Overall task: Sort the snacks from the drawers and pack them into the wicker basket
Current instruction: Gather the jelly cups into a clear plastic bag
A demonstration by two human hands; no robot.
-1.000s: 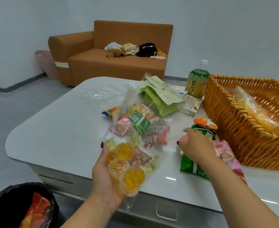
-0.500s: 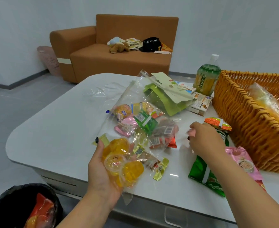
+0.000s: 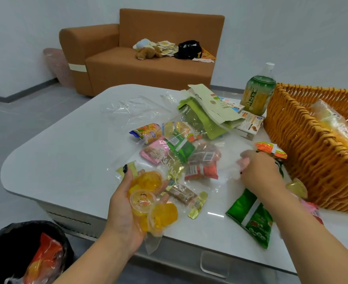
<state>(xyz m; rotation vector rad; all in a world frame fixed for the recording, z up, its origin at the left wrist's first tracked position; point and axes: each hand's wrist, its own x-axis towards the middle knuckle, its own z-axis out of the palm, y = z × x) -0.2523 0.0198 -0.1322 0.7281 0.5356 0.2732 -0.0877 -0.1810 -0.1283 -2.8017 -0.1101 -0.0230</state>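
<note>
Since half second ago, your right hand (image 3: pixel 258 174) sliding further onto clear bag (image 3: pixel 189 160), fingers curling, pinching film at its edge, likely to open it. Left hand (image 3: pixel 128 206) cupping three jelly cups (image 3: pixel 148 198) through bag's near end, keeping them together. Wicker basket (image 3: pixel 312 150) sitting just right of right hand, yellow pack already inside.

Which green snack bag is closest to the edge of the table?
The long green bag under the right forearm, apart from the pile; the other green packet lies inside the clear bag.
</note>
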